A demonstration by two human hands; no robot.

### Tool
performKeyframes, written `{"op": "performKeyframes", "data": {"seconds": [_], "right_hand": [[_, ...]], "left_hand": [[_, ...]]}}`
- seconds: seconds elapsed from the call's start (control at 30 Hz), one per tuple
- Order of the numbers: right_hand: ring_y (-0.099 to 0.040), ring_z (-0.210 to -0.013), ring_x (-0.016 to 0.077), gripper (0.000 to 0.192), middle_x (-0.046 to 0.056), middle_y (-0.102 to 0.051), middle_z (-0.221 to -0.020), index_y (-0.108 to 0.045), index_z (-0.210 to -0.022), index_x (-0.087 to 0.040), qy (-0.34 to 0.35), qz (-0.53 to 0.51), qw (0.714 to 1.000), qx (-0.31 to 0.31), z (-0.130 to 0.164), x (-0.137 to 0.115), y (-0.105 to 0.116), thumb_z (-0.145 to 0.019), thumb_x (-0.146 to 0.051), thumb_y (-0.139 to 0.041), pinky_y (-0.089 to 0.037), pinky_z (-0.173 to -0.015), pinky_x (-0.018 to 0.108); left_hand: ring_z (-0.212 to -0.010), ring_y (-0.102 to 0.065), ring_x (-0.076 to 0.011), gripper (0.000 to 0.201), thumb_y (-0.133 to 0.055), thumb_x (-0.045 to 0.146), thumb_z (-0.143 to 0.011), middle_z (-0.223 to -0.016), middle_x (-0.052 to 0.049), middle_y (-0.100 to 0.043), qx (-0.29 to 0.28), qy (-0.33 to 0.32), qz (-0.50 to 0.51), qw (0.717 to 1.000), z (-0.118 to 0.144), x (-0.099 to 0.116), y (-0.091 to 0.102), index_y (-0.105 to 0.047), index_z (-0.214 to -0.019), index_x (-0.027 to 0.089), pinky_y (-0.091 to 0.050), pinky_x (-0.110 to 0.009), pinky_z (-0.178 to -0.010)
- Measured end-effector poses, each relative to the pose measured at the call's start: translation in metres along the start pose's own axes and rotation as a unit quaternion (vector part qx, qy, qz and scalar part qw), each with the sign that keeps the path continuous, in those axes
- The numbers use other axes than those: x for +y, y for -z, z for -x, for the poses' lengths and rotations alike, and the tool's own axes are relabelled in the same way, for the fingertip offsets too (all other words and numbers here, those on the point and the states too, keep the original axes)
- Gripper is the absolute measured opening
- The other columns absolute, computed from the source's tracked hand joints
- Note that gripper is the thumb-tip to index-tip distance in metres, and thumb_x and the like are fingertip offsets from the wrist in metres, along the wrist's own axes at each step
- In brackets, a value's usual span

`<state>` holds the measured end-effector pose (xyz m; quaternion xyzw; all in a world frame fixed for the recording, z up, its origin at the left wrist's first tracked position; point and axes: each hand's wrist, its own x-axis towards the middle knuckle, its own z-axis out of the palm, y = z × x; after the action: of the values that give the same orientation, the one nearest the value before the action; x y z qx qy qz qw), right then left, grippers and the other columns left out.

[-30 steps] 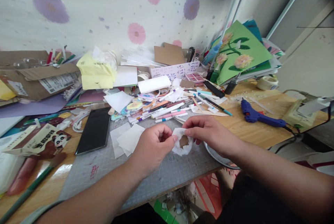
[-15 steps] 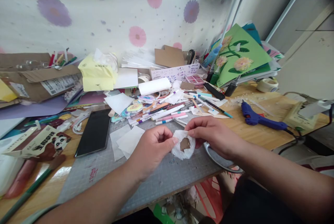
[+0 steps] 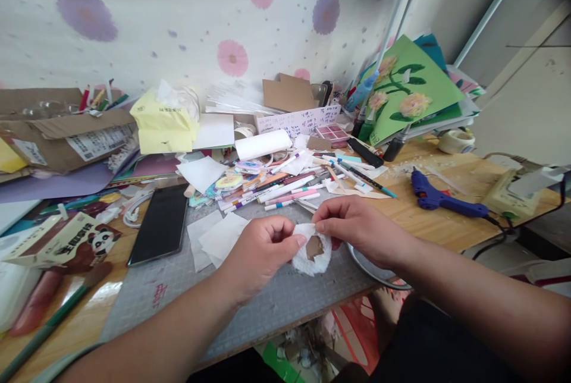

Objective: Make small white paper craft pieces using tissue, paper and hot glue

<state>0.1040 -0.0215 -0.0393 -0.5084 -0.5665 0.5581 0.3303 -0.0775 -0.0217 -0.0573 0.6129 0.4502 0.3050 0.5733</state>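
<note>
From the head view, the step in hand looks like working the edge of a small white tissue round (image 3: 312,255) with a brown patch (image 3: 314,247) at its centre, pinched between both hands just above the grey cutting mat (image 3: 267,300) near the front edge of the tabletop (image 3: 428,222). The left hand (image 3: 263,252) is curled nearly closed, thumb and forefinger nipping the round's rim at its nine o'clock. The right hand (image 3: 361,228) is likewise closed in a fingertip pinch on the rim at about twelve to one o'clock, its other fingers tucked behind. As a judgement, the next move calls for a light, even pull, since tissue this thin would tear easily. At ten o'clock from the round lie loose white paper squares (image 3: 218,239); at twelve, a heap of marker pens (image 3: 285,190); at two, a blue glue gun (image 3: 439,197); at nine, a black phone (image 3: 161,223).
</note>
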Motion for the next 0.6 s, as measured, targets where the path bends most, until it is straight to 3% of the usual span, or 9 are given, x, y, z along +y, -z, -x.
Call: {"op": "performKeyframes", "data": {"seconds": [0.17, 0.33, 0.5, 0.6], "right_hand": [[-0.044, -0.046, 0.0080, 0.006, -0.005, -0.051, -0.050, -0.061, -0.062, -0.017, -0.002, 0.010, 1.000, -0.001, -0.0019, 0.0005, 0.0005, -0.067, -0.018, -0.058, -0.035, -0.046, 0.021], [-0.043, -0.046, 0.0084, 0.006, -0.005, -0.052, -0.051, -0.061, -0.062, -0.017, -0.002, 0.009, 1.000, 0.002, -0.0010, -0.0022, 0.0008, -0.066, -0.020, -0.057, -0.035, -0.047, 0.021], [-0.043, -0.046, 0.0088, 0.007, -0.004, -0.052, -0.051, -0.061, -0.061, -0.018, -0.002, 0.010, 1.000, 0.001, 0.0012, -0.0028, 0.0006, -0.066, -0.019, -0.056, -0.036, -0.047, 0.022], [-0.044, -0.045, 0.0088, 0.007, -0.004, -0.052, -0.051, -0.061, -0.062, -0.018, -0.002, 0.010, 1.000, -0.006, 0.0020, -0.0025, 0.0022, -0.066, -0.019, -0.057, -0.036, -0.046, 0.022]], "left_hand": [[-0.052, -0.031, -0.0088, 0.028, -0.061, 0.034, -0.076, -0.055, 0.007, -0.037, -0.002, 0.007, -0.016, 1.000, -0.0007, -0.0016, 0.0012, -0.047, -0.058, 0.017, -0.024, -0.022, -0.049], [-0.059, -0.048, -0.0123, 0.026, -0.057, 0.038, -0.079, -0.061, 0.002, -0.052, -0.034, 0.029, 0.100, 0.994, -0.0007, 0.0003, 0.0008, -0.056, -0.064, 0.017, -0.039, -0.024, -0.057], [-0.057, -0.046, -0.0118, 0.022, -0.062, 0.034, -0.076, -0.057, 0.002, -0.052, -0.008, 0.019, 0.041, 0.999, -0.0006, 0.0003, 0.0011, -0.059, -0.062, 0.017, -0.039, -0.024, -0.056], [-0.059, -0.049, -0.0126, 0.023, -0.061, 0.035, -0.076, -0.059, 0.002, -0.055, -0.024, 0.033, 0.068, 0.997, -0.0008, 0.0014, 0.0021, -0.061, -0.062, 0.017, -0.041, -0.025, -0.058]]}}
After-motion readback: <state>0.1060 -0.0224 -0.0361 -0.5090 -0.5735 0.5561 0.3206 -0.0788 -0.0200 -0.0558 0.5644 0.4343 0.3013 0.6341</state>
